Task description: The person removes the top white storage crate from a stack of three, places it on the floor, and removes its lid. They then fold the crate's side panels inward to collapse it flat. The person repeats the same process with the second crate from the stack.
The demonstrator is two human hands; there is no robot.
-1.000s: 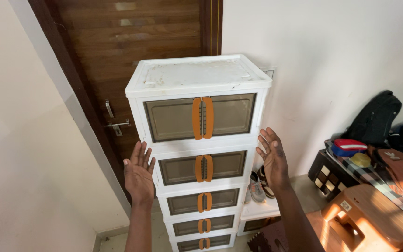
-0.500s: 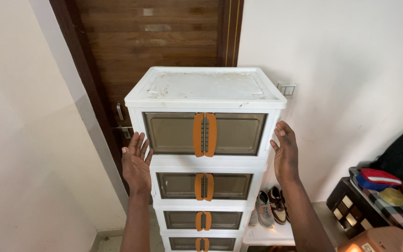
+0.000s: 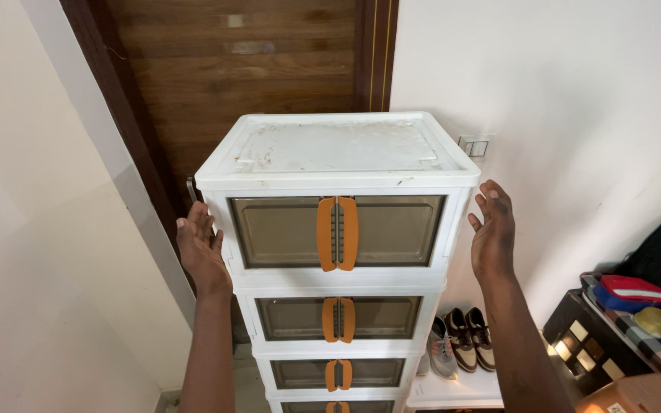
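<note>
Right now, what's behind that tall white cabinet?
Behind the cabinet stands a brown wooden door, with a white wall and a small switch to its right. The door's lower part is covered by the cabinet. Both hands, left and right, flank its sides.

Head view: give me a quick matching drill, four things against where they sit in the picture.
Things:
1. left hand
2. right hand
3. pair of shoes
4. wooden door

Places:
A. behind the stacked cabinet
B. beside the top unit's right wall, open
C. low on a white shelf, right of the cabinet
D. at the top unit's left wall, open

Pairs: 1-D, 2-B, 3-C, 4-A
</note>
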